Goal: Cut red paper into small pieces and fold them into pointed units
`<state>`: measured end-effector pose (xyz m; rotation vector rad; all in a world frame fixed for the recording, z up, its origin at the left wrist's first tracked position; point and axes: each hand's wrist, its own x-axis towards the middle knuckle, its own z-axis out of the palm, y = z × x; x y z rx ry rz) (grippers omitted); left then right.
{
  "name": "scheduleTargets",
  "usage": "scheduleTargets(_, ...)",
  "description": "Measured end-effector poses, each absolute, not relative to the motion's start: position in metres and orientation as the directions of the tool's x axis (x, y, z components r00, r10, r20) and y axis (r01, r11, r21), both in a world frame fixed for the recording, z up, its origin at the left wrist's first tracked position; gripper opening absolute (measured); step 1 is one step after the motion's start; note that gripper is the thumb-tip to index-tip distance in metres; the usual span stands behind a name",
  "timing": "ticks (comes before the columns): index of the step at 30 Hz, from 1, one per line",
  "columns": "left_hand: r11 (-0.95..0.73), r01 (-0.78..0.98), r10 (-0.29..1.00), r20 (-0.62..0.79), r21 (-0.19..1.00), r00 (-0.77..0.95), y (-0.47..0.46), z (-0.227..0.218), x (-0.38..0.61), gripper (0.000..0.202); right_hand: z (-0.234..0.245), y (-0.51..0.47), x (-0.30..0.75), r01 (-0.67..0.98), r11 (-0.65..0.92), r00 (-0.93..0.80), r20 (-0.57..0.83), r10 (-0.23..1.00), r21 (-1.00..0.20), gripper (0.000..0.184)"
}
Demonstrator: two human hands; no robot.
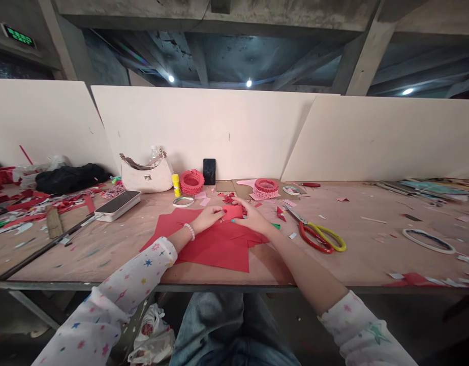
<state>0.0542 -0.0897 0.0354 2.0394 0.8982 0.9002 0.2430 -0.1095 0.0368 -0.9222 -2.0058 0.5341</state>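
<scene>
Two arms angled inward, left hand [206, 219] and right hand [254, 216] holding a small red paper piece [232, 212] (wrists low).

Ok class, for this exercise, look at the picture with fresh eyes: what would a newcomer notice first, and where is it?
The eye falls first on the large red paper sheets at the centre of the plywood workbench, where the left hand and right hand meet on a small red paper piece. To their right lie scissors with red and yellow handles. Behind them, against the white partition, sits a cream handbag.
</scene>
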Motion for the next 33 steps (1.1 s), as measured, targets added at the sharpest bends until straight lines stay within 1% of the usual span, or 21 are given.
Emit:
scheduleTargets(4,-0.488,0.294,0.807,0.297,0.822,0.510,-0.090,0.035,0.054,0.029,0.038,-0.109,0.245,0.506,0.631,-0.375,0.509,0.775,-0.588,0.049)
scheduleTargets(6,-0.474,0.283,0.815,0.294,0.833,0.500,-0.089,0.034,0.054,0.028,0.038,-0.109,0.245,0.537,0.631,-0.380,0.508,0.773,-0.559,0.044)
scheduleTargets(8,-0.461,0.258,0.816,0.291,0.849,0.500,-0.087,0.033,0.055,0.028,0.037,-0.109,0.245,0.552,0.637,-0.391,0.508,0.767,-0.538,0.046)
scheduleTargets(12,-0.454,0.213,0.806,0.297,0.865,0.512,-0.085,0.031,0.054,0.029,0.035,-0.108,0.245,0.573,0.655,-0.423,0.506,0.751,-0.493,0.056)
scheduleTargets(18,-0.414,0.168,0.818,0.284,0.895,0.501,-0.084,0.028,0.055,0.029,0.037,-0.110,0.243,0.567,0.675,-0.427,0.531,0.731,-0.473,0.051)
scheduleTargets(22,-0.309,0.072,0.854,0.243,0.949,0.460,-0.079,0.024,0.055,0.033,0.040,-0.112,0.242,0.539,0.662,-0.390,0.542,0.744,-0.521,0.042)
scheduleTargets(26,-0.238,0.034,0.871,0.198,0.971,0.449,-0.078,0.024,0.055,0.039,0.038,-0.109,0.241,0.457,0.613,-0.343,0.508,0.790,-0.645,0.033)
scheduleTargets(30,-0.299,0.006,0.837,0.260,0.954,0.482,-0.084,0.027,0.058,0.037,0.036,-0.104,0.239,0.369,0.563,-0.308,0.474,0.825,-0.739,0.030)
scheduleTargets(33,-0.355,0.004,0.817,0.309,0.935,0.486,-0.087,0.028,0.060,0.036,0.036,-0.103,0.238,0.332,0.541,-0.299,0.458,0.837,-0.773,0.028)
